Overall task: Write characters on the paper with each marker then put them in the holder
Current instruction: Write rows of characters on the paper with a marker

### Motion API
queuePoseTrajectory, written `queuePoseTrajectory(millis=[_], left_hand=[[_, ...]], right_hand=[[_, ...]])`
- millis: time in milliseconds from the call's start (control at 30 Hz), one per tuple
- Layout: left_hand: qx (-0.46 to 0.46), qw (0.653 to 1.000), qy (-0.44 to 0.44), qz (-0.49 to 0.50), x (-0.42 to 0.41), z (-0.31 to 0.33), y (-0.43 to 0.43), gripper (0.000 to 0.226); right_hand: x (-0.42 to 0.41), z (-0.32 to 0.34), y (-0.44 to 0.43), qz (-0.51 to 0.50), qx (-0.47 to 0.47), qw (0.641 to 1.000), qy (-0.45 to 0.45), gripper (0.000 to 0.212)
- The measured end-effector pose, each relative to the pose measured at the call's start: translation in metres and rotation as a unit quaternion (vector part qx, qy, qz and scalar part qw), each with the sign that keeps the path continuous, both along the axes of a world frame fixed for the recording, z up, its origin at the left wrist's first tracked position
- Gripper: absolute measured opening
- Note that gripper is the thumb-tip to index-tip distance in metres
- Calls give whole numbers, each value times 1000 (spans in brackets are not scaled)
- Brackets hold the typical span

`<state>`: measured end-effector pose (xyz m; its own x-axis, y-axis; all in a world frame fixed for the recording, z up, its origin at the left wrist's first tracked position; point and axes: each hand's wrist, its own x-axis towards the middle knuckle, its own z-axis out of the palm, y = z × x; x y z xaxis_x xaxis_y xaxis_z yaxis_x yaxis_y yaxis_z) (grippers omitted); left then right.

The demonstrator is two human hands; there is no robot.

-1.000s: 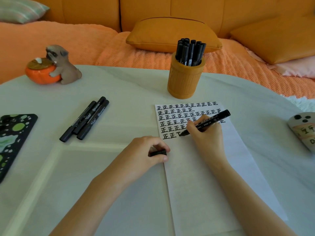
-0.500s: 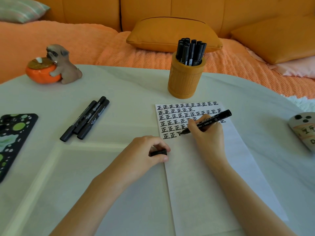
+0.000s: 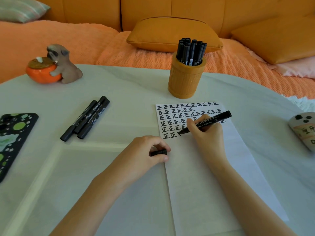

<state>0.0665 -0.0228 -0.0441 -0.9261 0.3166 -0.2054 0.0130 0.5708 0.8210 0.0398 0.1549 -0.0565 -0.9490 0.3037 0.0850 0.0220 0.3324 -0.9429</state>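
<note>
1. R hand (image 3: 207, 133): fingers and thumb curled round an uncapped black marker (image 3: 214, 120). Tip touches the paper (image 3: 204, 176) at the 3rd character of the bottom row; barrel slants up to the right.
2. L hand (image 3: 144, 150): rests on the table (image 3: 127, 86) at the paper's left edge, thumb and forefinger pinching the black cap (image 3: 158, 152), which lies sideways.
3. Paper: white sheet, centre-right of table. Top part carries rows of 正 characters; bottom row has two complete, third partly drawn. Lower part plain white.
4. Holder (image 3: 185, 79): tan cylindrical cup, upright, just beyond the paper's far edge. Holds a bunch of black markers (image 3: 190, 50), standing on end.
5. Three capped markers (image 3: 85, 119) lie side by side, touching, left of the paper, well apart from the holder.
6. Misc.: pug figurine (image 3: 64, 65) hugging an orange pot (image 3: 42, 74), far left; dark phone case (image 3: 12, 133) w/ green spots at left edge; pale object (image 3: 305, 130) w/ black dots at right edge, partly out of frame, type unclear.
</note>
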Motion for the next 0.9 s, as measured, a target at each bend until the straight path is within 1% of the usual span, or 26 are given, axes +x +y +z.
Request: queuePoseTrajectory(millis=[167,433,900], left_hand=[[-8,1000,7,-3,0,0,0,14],[-4,1000,4,-2,-1,-1,0,15],[-6,1000,2,-5,-1,1,1,14]], right_hand=[[0,0,-1,3,4,1000,-6,37],[-1,-3,0,-4,11,1000,-1,28],[-1,-3,2,-9,17,1000,-1,27]])
